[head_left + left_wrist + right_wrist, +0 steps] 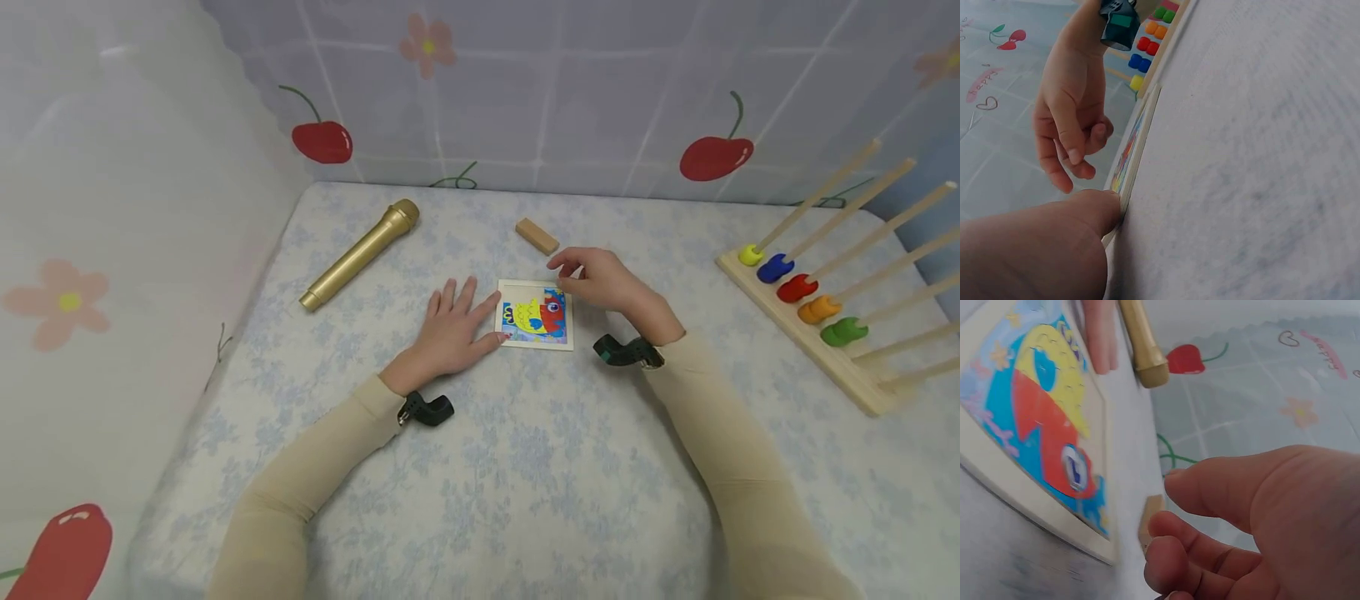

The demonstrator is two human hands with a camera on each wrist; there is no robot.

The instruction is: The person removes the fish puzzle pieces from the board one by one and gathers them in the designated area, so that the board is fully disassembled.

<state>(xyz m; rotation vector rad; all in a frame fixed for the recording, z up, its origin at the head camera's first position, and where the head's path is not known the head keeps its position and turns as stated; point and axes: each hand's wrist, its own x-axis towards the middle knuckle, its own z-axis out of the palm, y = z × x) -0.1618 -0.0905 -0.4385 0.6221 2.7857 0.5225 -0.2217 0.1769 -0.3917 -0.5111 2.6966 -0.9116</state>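
A small square fish puzzle (551, 332) in a pale wooden frame lies on the table. Its picture has a yellow and red fish on blue, and bare wood shows along the top left. My left hand (447, 335) lies with spread fingers at the puzzle's left side, thumb over the frame's edge and index fingertip right at it. Over the upper right corner hovers my right hand (600, 279), its fingers loosely bent. In the right wrist view, a gap shows between thumb (1210, 490) and fingers, with nothing held.
A small wooden block (536, 237) lies just behind the puzzle. Farther left is a gold toy microphone (360, 255). At the right stands a wooden rack (806, 337) with upright pegs and coloured beads. A patterned curtain (540, 100) hangs behind the table.
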